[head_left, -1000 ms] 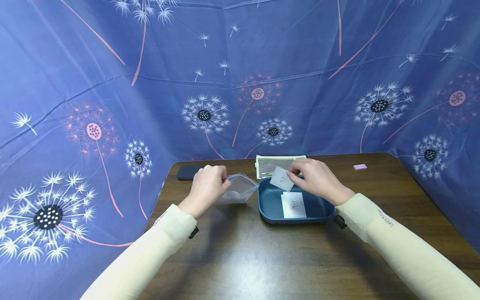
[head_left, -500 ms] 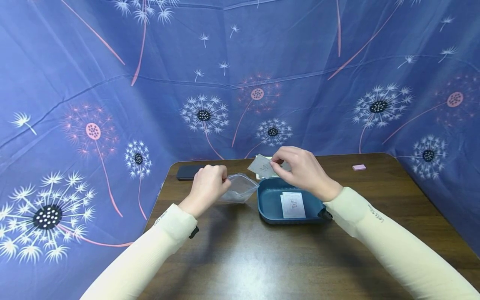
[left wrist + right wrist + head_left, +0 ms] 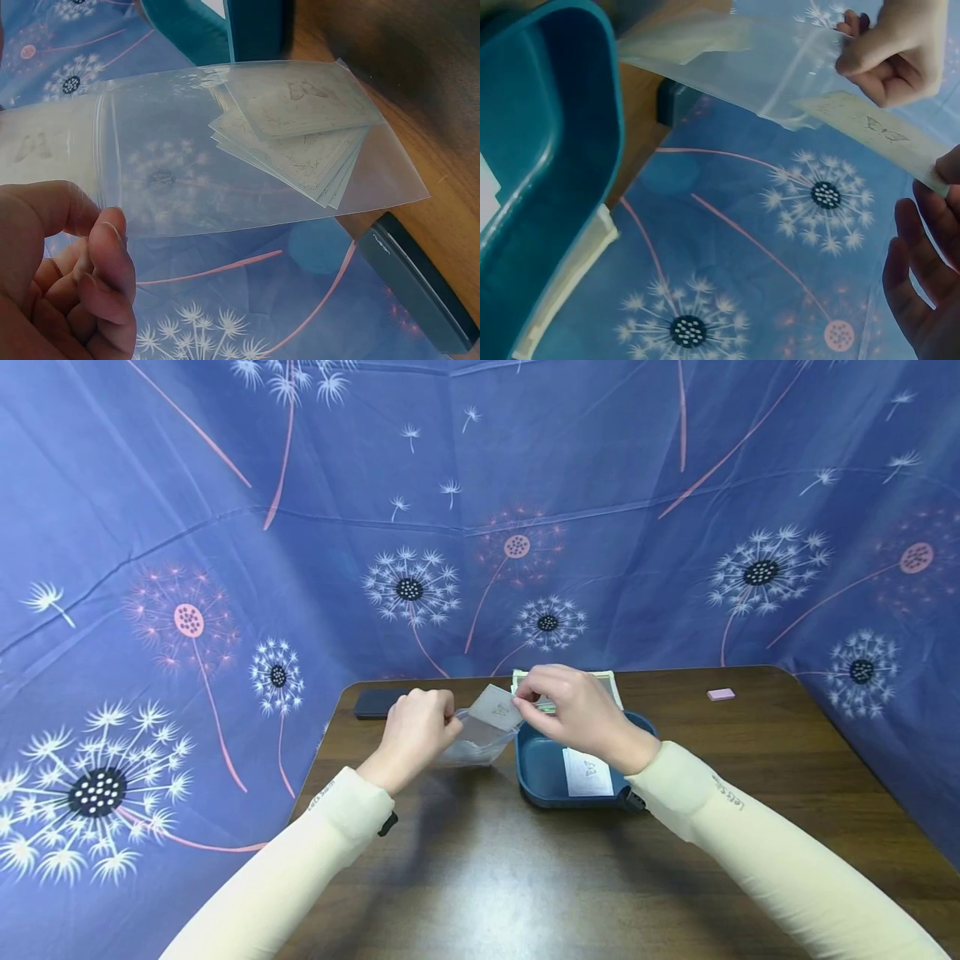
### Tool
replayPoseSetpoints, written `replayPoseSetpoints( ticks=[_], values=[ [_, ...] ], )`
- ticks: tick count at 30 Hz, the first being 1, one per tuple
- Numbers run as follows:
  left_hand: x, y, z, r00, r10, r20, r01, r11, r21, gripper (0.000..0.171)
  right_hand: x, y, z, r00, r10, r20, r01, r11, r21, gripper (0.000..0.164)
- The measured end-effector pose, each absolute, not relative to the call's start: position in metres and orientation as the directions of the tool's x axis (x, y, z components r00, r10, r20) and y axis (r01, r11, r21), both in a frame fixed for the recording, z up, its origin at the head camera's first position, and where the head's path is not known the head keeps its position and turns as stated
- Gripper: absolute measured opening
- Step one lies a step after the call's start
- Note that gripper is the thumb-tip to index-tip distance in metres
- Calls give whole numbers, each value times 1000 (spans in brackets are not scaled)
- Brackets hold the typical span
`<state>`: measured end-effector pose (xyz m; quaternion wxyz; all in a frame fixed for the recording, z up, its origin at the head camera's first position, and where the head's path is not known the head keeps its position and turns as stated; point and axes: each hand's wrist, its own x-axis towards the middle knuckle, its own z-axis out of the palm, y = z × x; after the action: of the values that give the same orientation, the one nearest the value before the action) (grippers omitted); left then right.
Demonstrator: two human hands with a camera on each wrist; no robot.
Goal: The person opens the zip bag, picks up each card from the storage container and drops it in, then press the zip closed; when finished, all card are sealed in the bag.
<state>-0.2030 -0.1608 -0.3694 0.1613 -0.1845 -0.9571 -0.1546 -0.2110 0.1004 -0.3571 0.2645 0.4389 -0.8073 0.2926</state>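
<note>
My left hand [image 3: 417, 728] pinches the edge of a clear zip bag [image 3: 172, 172] at its mouth. Several pale paper cards [image 3: 300, 142] lie fanned at the bag's bottom, seen through the plastic. Between thumb and fingertips, my right hand [image 3: 573, 708] holds a card with a butterfly drawing [image 3: 881, 131] by one corner. The card's far end overlaps the bag's mouth in the right wrist view. Below the right hand sits a blue-green open box [image 3: 540, 772], with more white butterfly cards [image 3: 588, 772] inside.
Behind the box lies a pencil pouch with a pale trim [image 3: 606, 681], partly covered by my right hand. A dark case [image 3: 375, 703] rests at the table's back left, and a pink eraser [image 3: 721, 694] at the back right. Blue dandelion cloth [image 3: 480, 527] hangs behind the wooden table [image 3: 495, 877].
My right hand has moved left from above the box, carrying the card to the bag's mouth. The left hand and the bag have stayed in place.
</note>
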Motion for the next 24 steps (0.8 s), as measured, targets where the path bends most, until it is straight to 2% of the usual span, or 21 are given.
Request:
replayPoseSetpoints(
  ticks=[14, 19, 24],
  values=[
    [-202, -159, -369, -889, 309, 338, 398, 886, 237, 29, -216, 95, -385, -551, -625, 553, -820, 526, -223, 5],
    [-202, -158, -370, -890, 315, 330, 401, 885, 237, 29, -220, 89, -391, -549, -643, 534, -823, 526, -213, 1],
    [-202, -158, -371, -891, 318, 325, 403, 883, 242, 33, -222, 85, -396, -539, -653, 533, -829, 524, -196, 6]
  ],
)
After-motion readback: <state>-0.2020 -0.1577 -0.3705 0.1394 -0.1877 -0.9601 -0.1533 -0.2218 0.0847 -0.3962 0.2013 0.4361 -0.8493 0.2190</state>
